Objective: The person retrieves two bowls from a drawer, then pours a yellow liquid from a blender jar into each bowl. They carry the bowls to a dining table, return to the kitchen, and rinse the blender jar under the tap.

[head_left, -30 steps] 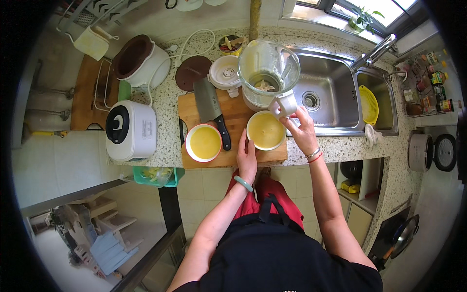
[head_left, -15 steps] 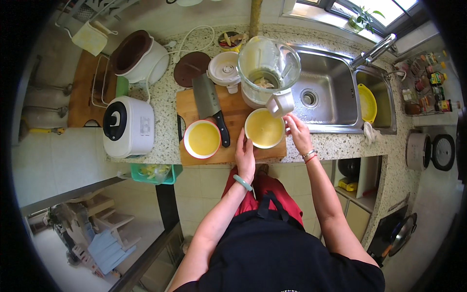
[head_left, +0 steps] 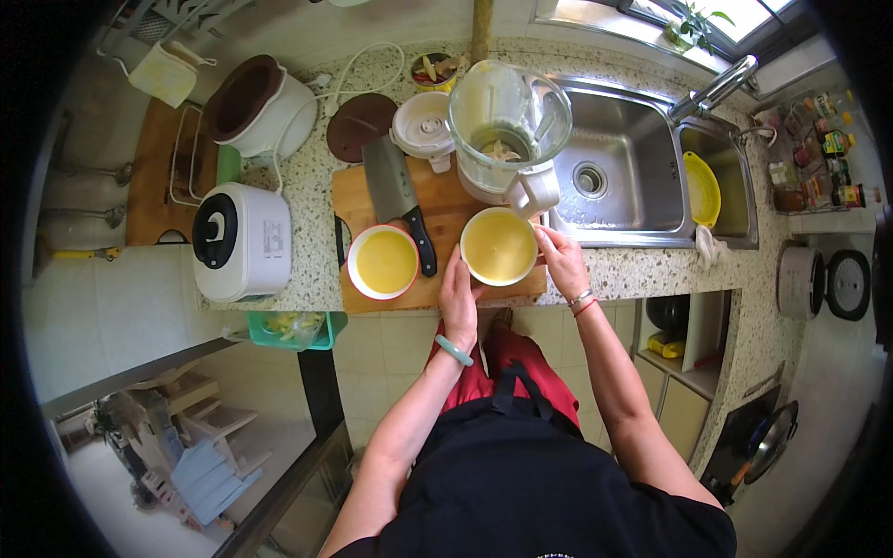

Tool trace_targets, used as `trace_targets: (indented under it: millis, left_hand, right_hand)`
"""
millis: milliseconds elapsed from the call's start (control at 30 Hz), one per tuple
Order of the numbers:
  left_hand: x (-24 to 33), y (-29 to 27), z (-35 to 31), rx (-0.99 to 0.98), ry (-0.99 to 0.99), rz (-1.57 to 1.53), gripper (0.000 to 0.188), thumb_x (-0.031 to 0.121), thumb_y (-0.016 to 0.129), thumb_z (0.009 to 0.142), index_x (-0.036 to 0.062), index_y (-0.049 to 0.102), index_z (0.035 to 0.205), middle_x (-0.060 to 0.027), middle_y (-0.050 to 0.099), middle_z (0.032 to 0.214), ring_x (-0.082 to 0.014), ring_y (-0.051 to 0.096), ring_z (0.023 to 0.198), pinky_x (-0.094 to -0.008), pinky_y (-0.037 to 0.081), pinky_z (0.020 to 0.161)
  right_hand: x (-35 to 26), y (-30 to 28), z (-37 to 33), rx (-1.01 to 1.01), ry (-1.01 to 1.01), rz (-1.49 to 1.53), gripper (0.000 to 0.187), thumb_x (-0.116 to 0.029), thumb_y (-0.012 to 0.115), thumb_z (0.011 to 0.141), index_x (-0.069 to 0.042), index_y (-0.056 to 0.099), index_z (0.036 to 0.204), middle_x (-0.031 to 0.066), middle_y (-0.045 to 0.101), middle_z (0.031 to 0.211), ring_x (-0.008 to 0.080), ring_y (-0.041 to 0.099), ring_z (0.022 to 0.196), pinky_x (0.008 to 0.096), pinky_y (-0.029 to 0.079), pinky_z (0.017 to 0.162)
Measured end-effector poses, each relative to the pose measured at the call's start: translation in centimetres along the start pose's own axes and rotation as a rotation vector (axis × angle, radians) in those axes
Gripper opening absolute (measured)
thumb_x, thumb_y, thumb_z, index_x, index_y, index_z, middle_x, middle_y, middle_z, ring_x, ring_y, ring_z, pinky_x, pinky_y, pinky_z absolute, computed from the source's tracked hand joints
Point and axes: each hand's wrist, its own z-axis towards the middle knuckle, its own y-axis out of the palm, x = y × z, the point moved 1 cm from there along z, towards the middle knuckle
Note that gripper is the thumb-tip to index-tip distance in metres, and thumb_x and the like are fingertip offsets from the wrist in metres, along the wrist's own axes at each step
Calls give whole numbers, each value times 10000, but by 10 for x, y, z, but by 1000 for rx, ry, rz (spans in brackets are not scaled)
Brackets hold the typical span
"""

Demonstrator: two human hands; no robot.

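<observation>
A bowl of smooth yellow liquid (head_left: 499,246) is held between my two hands near the front edge of the wooden cutting board (head_left: 451,197). My left hand (head_left: 459,296) is curved against its lower left side, and my right hand (head_left: 563,263) grips its right rim; some fingers are hidden beneath. Left of it, a second bowl (head_left: 383,262) with a red rim, also full of yellow liquid, stands on the board. Between them lies a cleaver (head_left: 395,186) with a black handle. Just behind the held bowl stands a clear blender jug (head_left: 507,121) with residue on its walls.
To the right is a steel double sink (head_left: 621,167) with a yellow colander (head_left: 702,189). A white cooker (head_left: 249,244) with a black lid stands left of the board. Behind the board are a white jug lid (head_left: 426,126), a brown round lid (head_left: 360,128) and a scrap bowl (head_left: 435,71).
My right hand has closed in on the bowl's right side, its fingers now at the rim. The view has shifted slightly; the second bowl and cleaver stay in place.
</observation>
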Motion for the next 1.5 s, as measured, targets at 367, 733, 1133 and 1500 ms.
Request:
trace_targets:
  millis: [367, 733, 1133, 1500]
  left_hand:
    - [11, -15, -8, 21, -24, 35, 497, 382, 397, 1039, 111, 394, 1455, -32, 426, 1451, -169, 428, 1313, -346, 532, 882]
    - [5, -22, -8, 46, 6, 80, 510, 360, 435, 1032, 100, 374, 1467, -60, 397, 1473, -172, 454, 1283, -309, 548, 844]
    - [-13, -27, -3, 107, 91, 145, 373, 155, 465, 1020, 77, 498, 1383, -70, 484, 1281, -143, 517, 1130, -271, 524, 871]
    - [-16, -39, 5, 107, 141, 205, 375, 131, 537, 985, 65, 537, 1354, -77, 542, 1195, -152, 536, 1050, -280, 415, 966]
  right_hand:
    - [2, 17, -20, 5, 32, 78, 294, -225, 560, 986, -31, 661, 1182, 28, 694, 931, 73, 627, 725, 241, 564, 619]
    - [-84, 0, -9, 128, -493, -231, 483, -134, 679, 888, -11, 505, 1320, 135, 587, 1151, 182, 610, 891, 284, 536, 712]
    - [-92, 8, -11, 84, -594, -346, 250, -89, 717, 832, -28, 636, 1061, 111, 625, 955, 215, 586, 831, 301, 527, 690]
    - [-18, -2, -23, 183, -117, -64, 164, -147, 664, 913, -14, 717, 994, 6, 634, 768, 57, 540, 646, 218, 460, 589]
